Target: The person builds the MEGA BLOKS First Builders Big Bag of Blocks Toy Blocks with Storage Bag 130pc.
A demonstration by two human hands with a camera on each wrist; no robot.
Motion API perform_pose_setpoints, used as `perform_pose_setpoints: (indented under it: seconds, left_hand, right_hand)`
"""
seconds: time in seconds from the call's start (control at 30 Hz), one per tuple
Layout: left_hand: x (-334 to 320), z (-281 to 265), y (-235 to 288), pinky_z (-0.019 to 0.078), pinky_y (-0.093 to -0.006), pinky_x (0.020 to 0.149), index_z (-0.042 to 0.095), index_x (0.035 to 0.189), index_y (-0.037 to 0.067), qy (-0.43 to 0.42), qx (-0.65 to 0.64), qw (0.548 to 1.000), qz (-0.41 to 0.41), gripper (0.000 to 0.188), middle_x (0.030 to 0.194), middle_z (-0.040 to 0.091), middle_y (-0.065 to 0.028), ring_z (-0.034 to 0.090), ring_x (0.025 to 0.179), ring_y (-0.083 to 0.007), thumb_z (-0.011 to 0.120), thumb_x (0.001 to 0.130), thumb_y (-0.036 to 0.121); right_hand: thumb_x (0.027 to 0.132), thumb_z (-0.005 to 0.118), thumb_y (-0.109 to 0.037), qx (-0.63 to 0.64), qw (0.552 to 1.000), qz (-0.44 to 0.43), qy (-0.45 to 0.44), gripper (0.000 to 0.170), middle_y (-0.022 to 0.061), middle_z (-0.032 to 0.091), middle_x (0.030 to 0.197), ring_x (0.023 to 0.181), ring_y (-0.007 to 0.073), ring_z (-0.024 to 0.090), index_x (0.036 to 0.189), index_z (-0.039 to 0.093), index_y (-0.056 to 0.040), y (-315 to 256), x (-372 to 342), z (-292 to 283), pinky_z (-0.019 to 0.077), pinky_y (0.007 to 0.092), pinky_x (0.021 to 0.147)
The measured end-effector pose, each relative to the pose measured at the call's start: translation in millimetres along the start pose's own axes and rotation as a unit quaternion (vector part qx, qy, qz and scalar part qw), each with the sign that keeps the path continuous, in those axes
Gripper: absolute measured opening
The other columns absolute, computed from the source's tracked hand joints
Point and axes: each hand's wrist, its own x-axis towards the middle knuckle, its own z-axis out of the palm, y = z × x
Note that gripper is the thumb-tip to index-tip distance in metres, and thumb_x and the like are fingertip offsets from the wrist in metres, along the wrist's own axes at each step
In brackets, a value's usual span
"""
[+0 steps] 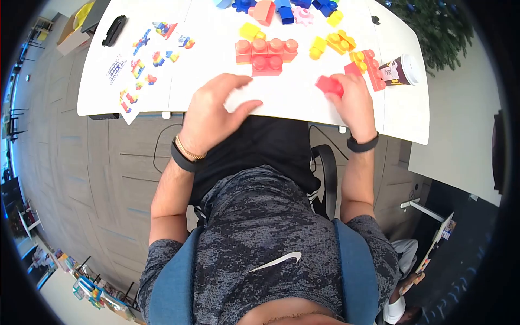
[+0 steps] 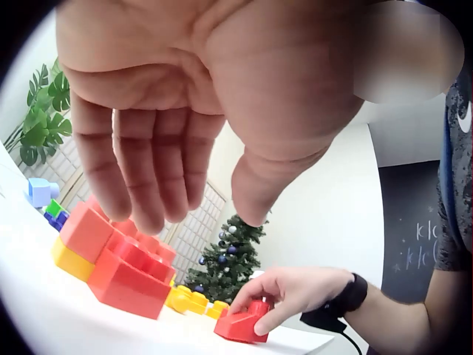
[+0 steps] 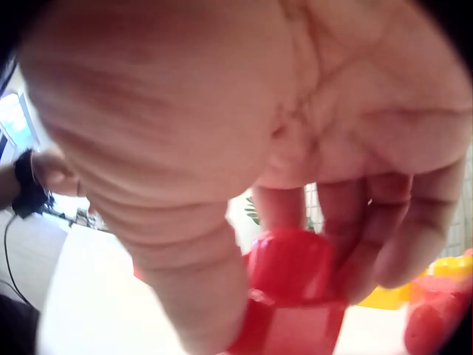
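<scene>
The right hand (image 1: 355, 103) pinches a red block (image 1: 329, 85) between thumb and fingers, low over the right part of the white table; the right wrist view shows this red block (image 3: 284, 296) close up with a rounded top. The left hand (image 1: 214, 111) holds nothing, its thumb and fingers apart, at the table's front edge. Just beyond it stands a built piece of red blocks (image 1: 267, 65) with a yellow layer under its back row. In the left wrist view the relaxed fingers (image 2: 155, 163) hang in front of that red piece (image 2: 133, 274).
Yellow blocks (image 1: 340, 42) and a long red block (image 1: 374, 70) lie at the right, beside a paper cup (image 1: 400, 70). Blue, pink and green blocks line the back. A sheet with pictures of built models (image 1: 146, 65) and a black case (image 1: 114, 31) are at the left.
</scene>
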Motion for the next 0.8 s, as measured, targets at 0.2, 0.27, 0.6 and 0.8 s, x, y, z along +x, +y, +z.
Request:
perform_pose_setpoints:
  seconds: [0.2,0.27,0.6,0.8]
  left_hand:
    - [-21,25,12,0.0593,-0.0404,0.088,0.071,0.123,0.002,-0.116,-0.005,0.993,0.026,0.05,0.113,0.074,-0.0183,0.073,0.101,-0.0367,0.089,0.08,0.021]
    - [-23,29,8,0.0593,-0.0408,0.085,0.071,0.122,0.002,-0.132,0.007,0.991,0.028,0.046,0.11,0.074,-0.0175,0.072,0.098,-0.0373,0.086,0.082,0.017]
    - [-13,10,-14,0.0567,-0.0422,0.087,0.073,0.116,0.001,-0.104,0.047,0.993,0.028,0.037,0.106,0.074,-0.0157,0.07,0.101,-0.0361,0.085,0.083,0.012]
    - [-11,-9,-37,0.0566,-0.0424,0.087,0.074,0.116,0.001,-0.086,0.083,0.993,-0.019,0.038,0.104,0.074,-0.0166,0.071,0.097,-0.0356,0.086,0.081,0.012]
  right_hand:
    - [0.069,0.088,-0.012,0.156,0.964,-0.205,-0.06,0.042,0.0105,0.067,0.096,0.098,0.0336,0.063,0.106,0.068,-0.0065,-64,-18,6,0.0538,0.0447,0.087]
    - [0.072,0.087,-0.011,0.18,0.96,-0.207,-0.052,0.042,0.0112,0.069,0.101,0.102,0.0333,0.064,0.109,0.067,-0.0061,-82,-16,12,0.0543,0.0438,0.089]
    - [0.082,0.083,-0.014,0.279,0.927,-0.247,-0.037,0.038,0.0137,0.068,0.106,0.104,0.0353,0.066,0.113,0.064,-0.0039,-94,3,38,0.055,0.0447,0.089]
    - [0.081,0.087,-0.018,0.268,0.956,-0.072,0.093,0.043,0.0157,0.066,0.111,0.106,0.0351,0.065,0.116,0.066,-0.0038,-50,-1,2,0.0541,0.0437,0.091]
